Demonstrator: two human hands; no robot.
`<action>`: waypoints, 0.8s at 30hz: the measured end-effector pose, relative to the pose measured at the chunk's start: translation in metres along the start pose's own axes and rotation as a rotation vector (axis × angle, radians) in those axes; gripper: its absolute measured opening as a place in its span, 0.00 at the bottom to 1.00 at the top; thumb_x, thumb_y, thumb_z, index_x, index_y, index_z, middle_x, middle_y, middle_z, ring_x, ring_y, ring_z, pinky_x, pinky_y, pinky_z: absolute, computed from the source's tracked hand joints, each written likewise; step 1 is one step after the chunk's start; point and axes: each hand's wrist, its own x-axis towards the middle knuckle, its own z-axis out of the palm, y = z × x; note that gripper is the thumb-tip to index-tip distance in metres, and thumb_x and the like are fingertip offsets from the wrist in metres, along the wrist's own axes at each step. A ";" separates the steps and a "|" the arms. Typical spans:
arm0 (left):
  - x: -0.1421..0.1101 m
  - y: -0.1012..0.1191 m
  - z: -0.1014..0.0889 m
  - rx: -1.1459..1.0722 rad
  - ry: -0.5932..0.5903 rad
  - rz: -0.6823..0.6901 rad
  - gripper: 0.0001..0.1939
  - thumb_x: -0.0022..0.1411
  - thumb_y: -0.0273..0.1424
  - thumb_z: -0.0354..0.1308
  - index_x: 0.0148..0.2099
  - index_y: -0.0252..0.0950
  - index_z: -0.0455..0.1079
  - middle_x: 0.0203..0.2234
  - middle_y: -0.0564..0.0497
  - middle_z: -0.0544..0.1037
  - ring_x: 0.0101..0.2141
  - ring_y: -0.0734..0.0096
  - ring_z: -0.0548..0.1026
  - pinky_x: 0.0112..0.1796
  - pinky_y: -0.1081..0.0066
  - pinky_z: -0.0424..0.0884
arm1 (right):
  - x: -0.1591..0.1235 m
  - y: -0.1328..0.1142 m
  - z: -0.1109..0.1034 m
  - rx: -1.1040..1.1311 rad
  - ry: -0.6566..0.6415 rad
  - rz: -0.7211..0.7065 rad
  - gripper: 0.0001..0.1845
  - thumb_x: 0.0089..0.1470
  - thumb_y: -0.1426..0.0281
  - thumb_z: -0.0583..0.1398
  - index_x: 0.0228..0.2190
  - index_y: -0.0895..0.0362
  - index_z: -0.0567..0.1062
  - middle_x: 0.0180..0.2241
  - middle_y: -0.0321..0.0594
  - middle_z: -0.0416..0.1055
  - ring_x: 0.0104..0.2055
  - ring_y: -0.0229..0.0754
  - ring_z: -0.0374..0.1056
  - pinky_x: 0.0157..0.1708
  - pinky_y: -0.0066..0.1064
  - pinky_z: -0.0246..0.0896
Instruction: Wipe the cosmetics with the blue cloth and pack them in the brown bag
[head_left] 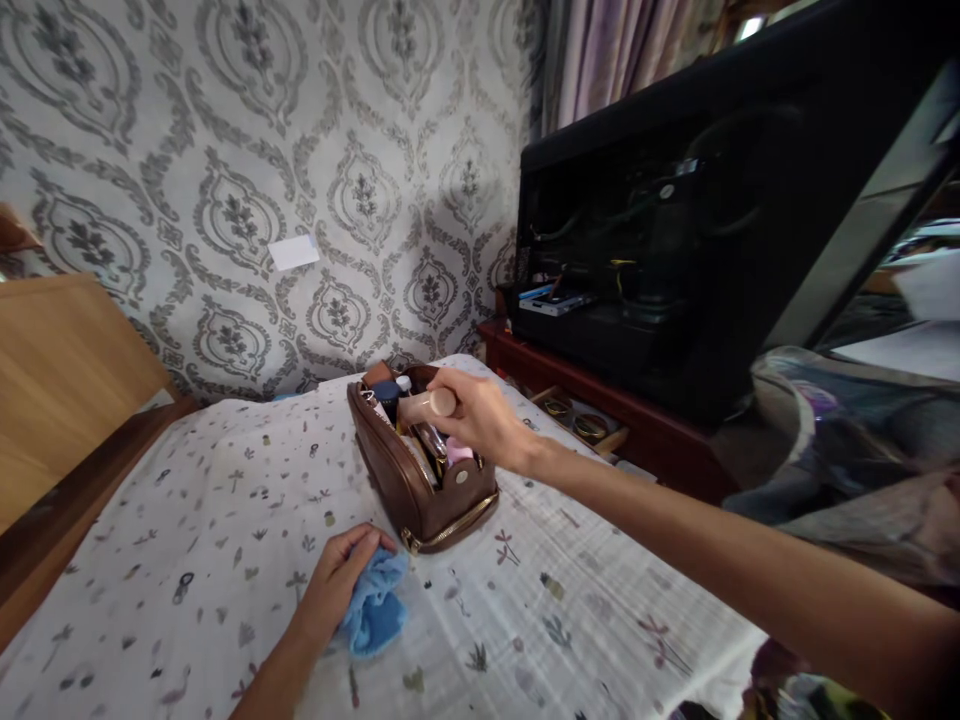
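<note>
A brown leather pouch (409,490) with a gold zip stands open on the patterned white cloth (187,520), filled with several small bottles and tubes. My right hand (480,415) reaches over the pouch, closed round a beige tube-shaped bottle (427,405) held just above the opening. On the cloth in front of the pouch, my left hand (337,580) rests closed on a crumpled light blue cloth (375,605).
A black open case (675,230) with cables inside sits on a dark red cabinet (600,400) to the right. Grey patterned wallpaper is behind, with a wooden headboard (60,380) at the left. Crumpled fabric (847,450) lies at the far right.
</note>
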 end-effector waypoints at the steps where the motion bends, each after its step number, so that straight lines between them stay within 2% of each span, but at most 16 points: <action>1: 0.000 0.000 0.000 0.003 -0.002 -0.002 0.30 0.53 0.59 0.62 0.34 0.33 0.77 0.25 0.51 0.73 0.26 0.73 0.68 0.28 0.77 0.64 | -0.007 -0.002 0.003 -0.010 0.008 -0.036 0.05 0.55 0.69 0.61 0.32 0.55 0.69 0.28 0.32 0.67 0.29 0.36 0.62 0.30 0.27 0.56; 3: -0.001 0.001 0.000 0.015 -0.006 -0.002 0.30 0.55 0.59 0.61 0.35 0.33 0.77 0.24 0.51 0.73 0.26 0.73 0.67 0.27 0.76 0.64 | -0.020 -0.005 0.008 -0.021 0.004 -0.114 0.02 0.60 0.70 0.58 0.33 0.55 0.70 0.32 0.36 0.68 0.32 0.38 0.65 0.33 0.27 0.60; 6: -0.003 0.003 0.000 0.043 -0.013 0.019 0.30 0.56 0.59 0.60 0.35 0.34 0.78 0.25 0.51 0.74 0.27 0.71 0.68 0.29 0.75 0.64 | -0.033 -0.008 0.015 -0.062 -0.025 -0.189 0.08 0.64 0.73 0.53 0.38 0.53 0.72 0.38 0.40 0.68 0.39 0.40 0.68 0.39 0.28 0.64; 8: -0.003 0.004 0.000 0.049 -0.022 0.028 0.31 0.55 0.60 0.60 0.35 0.34 0.78 0.26 0.50 0.74 0.28 0.70 0.69 0.30 0.75 0.65 | -0.036 -0.008 0.018 -0.117 -0.033 -0.190 0.10 0.64 0.75 0.53 0.41 0.53 0.73 0.40 0.41 0.68 0.41 0.40 0.67 0.41 0.29 0.66; 14: -0.004 0.004 0.000 0.052 -0.052 0.030 0.30 0.57 0.59 0.59 0.36 0.34 0.78 0.26 0.50 0.75 0.28 0.70 0.69 0.30 0.74 0.65 | -0.034 -0.006 0.028 -0.204 -0.038 -0.147 0.16 0.64 0.77 0.51 0.49 0.55 0.71 0.39 0.43 0.68 0.38 0.42 0.67 0.39 0.31 0.68; 18: -0.005 0.007 0.001 0.071 -0.061 0.036 0.30 0.56 0.59 0.59 0.35 0.34 0.78 0.26 0.49 0.75 0.28 0.70 0.69 0.30 0.74 0.65 | -0.033 -0.005 0.030 -0.231 -0.095 -0.162 0.14 0.57 0.78 0.58 0.45 0.57 0.73 0.42 0.45 0.68 0.42 0.45 0.67 0.43 0.34 0.66; 21: -0.004 0.009 0.002 0.066 -0.070 0.025 0.31 0.55 0.60 0.60 0.34 0.33 0.77 0.25 0.50 0.74 0.27 0.71 0.68 0.29 0.75 0.64 | -0.034 -0.005 0.028 -0.223 -0.204 -0.155 0.11 0.53 0.78 0.60 0.40 0.57 0.74 0.41 0.44 0.68 0.40 0.43 0.67 0.43 0.33 0.65; 24: -0.003 0.008 0.001 0.065 -0.071 0.011 0.32 0.54 0.61 0.60 0.35 0.33 0.77 0.24 0.51 0.73 0.25 0.72 0.67 0.27 0.75 0.63 | -0.033 -0.006 0.026 -0.241 -0.265 -0.115 0.13 0.52 0.79 0.61 0.41 0.58 0.75 0.41 0.44 0.69 0.40 0.43 0.67 0.42 0.32 0.64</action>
